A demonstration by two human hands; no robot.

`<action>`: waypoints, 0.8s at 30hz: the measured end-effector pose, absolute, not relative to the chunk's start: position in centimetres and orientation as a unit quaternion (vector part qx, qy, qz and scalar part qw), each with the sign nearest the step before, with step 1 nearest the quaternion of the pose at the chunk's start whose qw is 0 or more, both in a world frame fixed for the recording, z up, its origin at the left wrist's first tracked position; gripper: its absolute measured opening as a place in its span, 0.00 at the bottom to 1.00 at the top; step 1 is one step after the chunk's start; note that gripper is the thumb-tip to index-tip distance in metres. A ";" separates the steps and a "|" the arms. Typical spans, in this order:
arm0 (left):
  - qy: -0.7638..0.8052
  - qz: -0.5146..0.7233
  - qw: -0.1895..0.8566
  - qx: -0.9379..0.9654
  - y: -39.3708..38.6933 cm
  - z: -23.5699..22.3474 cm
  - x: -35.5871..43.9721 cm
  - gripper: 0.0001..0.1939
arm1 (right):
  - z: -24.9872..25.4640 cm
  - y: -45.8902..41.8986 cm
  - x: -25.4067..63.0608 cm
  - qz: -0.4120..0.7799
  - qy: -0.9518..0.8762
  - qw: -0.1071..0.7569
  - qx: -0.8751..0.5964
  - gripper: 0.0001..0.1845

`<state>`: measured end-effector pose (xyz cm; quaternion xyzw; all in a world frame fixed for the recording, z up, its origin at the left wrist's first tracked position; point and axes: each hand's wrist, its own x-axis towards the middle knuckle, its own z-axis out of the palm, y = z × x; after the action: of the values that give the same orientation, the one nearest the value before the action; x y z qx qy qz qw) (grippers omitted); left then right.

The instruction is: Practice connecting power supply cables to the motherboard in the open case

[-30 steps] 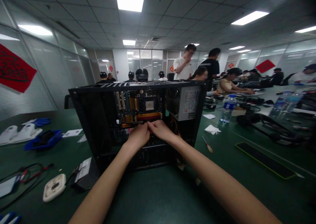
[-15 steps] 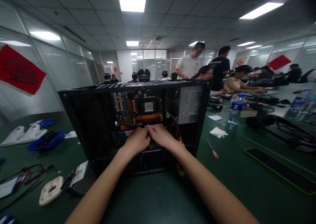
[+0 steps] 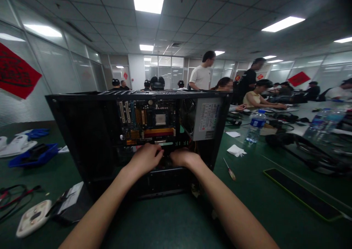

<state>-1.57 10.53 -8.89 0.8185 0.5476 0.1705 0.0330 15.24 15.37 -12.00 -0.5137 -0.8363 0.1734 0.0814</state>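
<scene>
A black computer case (image 3: pixel 79 142) stands open-sided in front of me. Inside it, the motherboard (image 3: pixel 137 121) faces me, and the power supply (image 3: pixel 206 119) with its fan sits at the upper right. Both my hands reach into the case below the motherboard. My left hand (image 3: pixel 147 155) has its fingers curled with thumb and forefinger close together; what they hold, if anything, is hidden. Just to its right, my right hand (image 3: pixel 183 156) is bent down with fingers curled in, their tips out of sight. The two hands are apart.
Right of the case lie a screwdriver (image 3: pixel 230 169), a crumpled tissue (image 3: pixel 236 151), a water bottle (image 3: pixel 256 126) and a long black green-edged strip (image 3: pixel 299 192). On the left are a blue tray (image 3: pixel 34 155), cables (image 3: pixel 19 201) and a whitish flat object (image 3: pixel 34 218). Several people work beyond.
My hands were together at the motherboard's lower edge. They have separated, and my right hand has gone lower into the case. The view has shifted slightly.
</scene>
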 end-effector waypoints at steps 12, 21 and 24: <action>0.481 0.455 0.023 0.749 10.7 -7.1 -3.9 0.17 | -9.5 14.0 13.6 0.175 -0.714 0.552 -0.393 0.25; 0.435 0.563 0.329 0.621 11.0 -6.2 -4.4 0.24 | -9.0 13.2 13.8 0.287 -0.660 0.616 -0.321 0.28; 0.403 0.536 0.460 0.582 10.8 -6.2 -4.0 0.28 | -8.9 13.1 13.9 0.311 -0.654 0.615 -0.313 0.29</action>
<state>-4.04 10.81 -6.21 0.5824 0.4031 0.5356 0.4599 13.87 13.14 -8.90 -0.3131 -0.6539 0.3107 0.6146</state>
